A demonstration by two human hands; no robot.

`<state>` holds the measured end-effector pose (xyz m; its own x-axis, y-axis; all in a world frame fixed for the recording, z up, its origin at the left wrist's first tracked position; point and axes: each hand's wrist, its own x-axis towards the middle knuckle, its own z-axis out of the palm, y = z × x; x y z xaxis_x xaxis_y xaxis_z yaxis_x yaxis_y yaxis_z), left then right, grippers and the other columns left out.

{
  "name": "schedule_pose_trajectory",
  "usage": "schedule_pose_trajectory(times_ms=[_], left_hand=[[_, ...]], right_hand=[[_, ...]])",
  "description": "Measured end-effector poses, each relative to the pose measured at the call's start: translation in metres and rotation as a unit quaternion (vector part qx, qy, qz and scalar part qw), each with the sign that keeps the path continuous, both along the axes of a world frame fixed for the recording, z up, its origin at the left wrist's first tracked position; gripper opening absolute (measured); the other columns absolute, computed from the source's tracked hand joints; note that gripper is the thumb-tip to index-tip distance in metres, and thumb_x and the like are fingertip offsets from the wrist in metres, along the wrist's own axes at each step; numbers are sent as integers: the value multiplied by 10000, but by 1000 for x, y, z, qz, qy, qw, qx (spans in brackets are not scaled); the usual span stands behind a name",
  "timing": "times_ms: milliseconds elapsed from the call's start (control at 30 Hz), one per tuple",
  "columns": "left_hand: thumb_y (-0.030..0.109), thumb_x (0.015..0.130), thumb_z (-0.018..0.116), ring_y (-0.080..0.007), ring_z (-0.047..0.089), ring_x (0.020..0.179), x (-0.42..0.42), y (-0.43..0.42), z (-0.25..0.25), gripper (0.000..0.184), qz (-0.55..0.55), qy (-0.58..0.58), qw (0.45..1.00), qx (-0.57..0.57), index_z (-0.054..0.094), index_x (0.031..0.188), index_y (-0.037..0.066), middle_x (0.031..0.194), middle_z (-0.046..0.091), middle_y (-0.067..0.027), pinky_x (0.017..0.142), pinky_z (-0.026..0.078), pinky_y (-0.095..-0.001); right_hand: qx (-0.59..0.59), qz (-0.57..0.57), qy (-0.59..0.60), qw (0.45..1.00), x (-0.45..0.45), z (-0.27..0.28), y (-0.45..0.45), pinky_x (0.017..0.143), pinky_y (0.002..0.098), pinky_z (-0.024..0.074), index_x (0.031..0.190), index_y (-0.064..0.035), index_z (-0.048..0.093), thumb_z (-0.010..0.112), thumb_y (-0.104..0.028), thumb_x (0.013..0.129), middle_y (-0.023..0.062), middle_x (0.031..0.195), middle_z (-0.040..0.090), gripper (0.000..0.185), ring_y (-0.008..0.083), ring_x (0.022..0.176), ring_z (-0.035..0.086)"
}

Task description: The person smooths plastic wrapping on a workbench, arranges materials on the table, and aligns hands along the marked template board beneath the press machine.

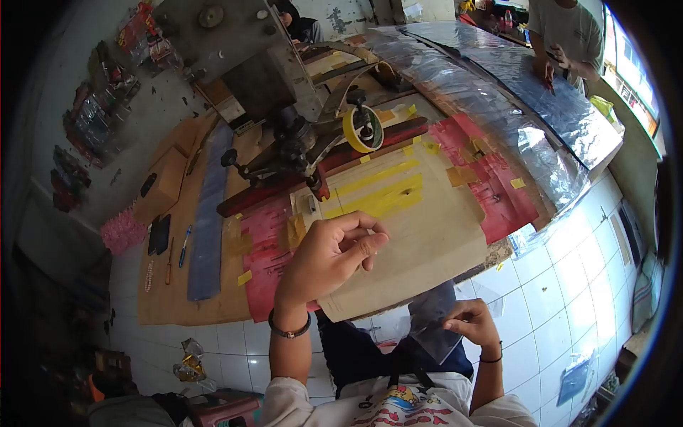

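Observation:
My left hand point(338, 255) is above the beige sheet point(427, 235) on the worktable, its fingers curled in and the thumb close to the index finger. No object shows in it. Low at the table's front edge, my right hand point(475, 324) pinches a clear plastic sheet point(435, 331) that hangs over my lap. Yellow tape strips point(384, 196) cross the beige sheet, and red sheets point(498, 185) lie at either side of it. Just beyond stands a dark metal press point(292, 139) with a red bar point(267, 196) and a roll of yellow tape point(363, 132) on its arm.
To the left lie a blue strip point(210, 220), a pen point(185, 245), a screwdriver point(169, 263), a phone point(161, 235) and a cardboard box point(165, 183). Large plastic sheeting point(491, 92) covers the far right table, where another person point(569, 35) stands. A second person sits behind the press.

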<state>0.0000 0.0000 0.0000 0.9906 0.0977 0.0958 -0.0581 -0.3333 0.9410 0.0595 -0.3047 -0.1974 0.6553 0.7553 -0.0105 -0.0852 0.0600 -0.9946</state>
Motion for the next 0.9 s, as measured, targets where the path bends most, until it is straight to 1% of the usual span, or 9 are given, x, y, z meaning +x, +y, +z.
schedule_pose_trajectory(times_ms=[200, 300, 400, 500, 533, 567, 700, 767, 900], left_hand=[[273, 1079, 538, -16, 471, 522, 15, -12, 18, 331, 5, 40, 999, -8, 700, 1053, -14, 661, 612, -2, 493, 367, -192], [276, 1080, 535, -16, 451, 513, 19, -19, 19, 336, 16, 29, 999, 9, 704, 1016, -7, 639, 588, 10, 488, 352, -199], [269, 1078, 545, -9, 418, 525, 22, -21, 26, 324, 56, -40, 996, 49, 698, 971, 4, 645, 579, 27, 492, 316, -199], [258, 1072, 562, -1, 386, 567, 30, -31, 50, 308, 129, -153, 976, 90, 679, 933, 10, 701, 589, 47, 517, 289, -194], [255, 1070, 568, 1, 377, 583, 36, -38, 63, 303, 141, -195, 965, 102, 672, 926, 10, 724, 594, 52, 527, 285, -192], [252, 1068, 573, 3, 369, 600, 43, -45, 74, 299, 153, -237, 953, 113, 665, 920, 10, 746, 598, 57, 536, 280, -190], [270, 1065, 579, 9, 371, 597, 79, -64, 110, 299, 142, -330, 920, 159, 659, 935, 13, 764, 576, 61, 531, 285, -187], [287, 1067, 569, 10, 362, 532, 104, -67, 123, 290, 146, -392, 890, 180, 667, 963, 35, 710, 515, 61, 484, 267, -182], [306, 1054, 594, 12, 368, 540, 145, -66, 142, 292, 93, -338, 924, 151, 695, 1013, 35, 676, 491, 74, 469, 268, -184]], right_hand=[[-98, 20, -113, 989, 31, -2, -35, 559, 287, 439, 762, -38, 783, 903, -204, 761, 30, 703, 705, 205, 113, 602, 603], [-151, 22, -136, 979, 38, -18, -54, 560, 288, 453, 786, -45, 790, 900, -263, 768, 22, 701, 709, 245, 124, 611, 627], [-205, 67, -126, 968, 43, -23, -75, 640, 311, 510, 819, -51, 796, 894, -314, 770, 50, 788, 737, 285, 173, 735, 684], [-160, 69, -249, 953, 34, -34, -78, 771, 343, 548, 848, -61, 797, 894, -339, 766, 84, 922, 754, 306, 227, 927, 700], [-188, 81, -217, 954, 29, -34, -78, 890, 365, 542, 847, -67, 794, 896, -345, 760, 96, 1027, 749, 309, 267, 1056, 668], [-194, 119, -182, 957, 31, -30, -80, 918, 368, 536, 873, -69, 791, 896, -344, 761, 84, 1036, 752, 315, 273, 1078, 668], [-179, 27, -125, 976, 42, -54, -134, 999, 396, 500, 922, -65, 778, 904, -295, 753, 72, 1092, 754, 313, 284, 1158, 647], [-272, -54, -117, 954, 46, -41, -168, 1039, 416, 483, 850, -55, 762, 925, -273, 703, 68, 1189, 743, 310, 300, 1238, 605], [-375, -191, -202, 884, 46, -44, -235, 1082, 450, 455, 824, -50, 763, 914, -225, 699, 84, 1260, 716, 262, 344, 1312, 542]])
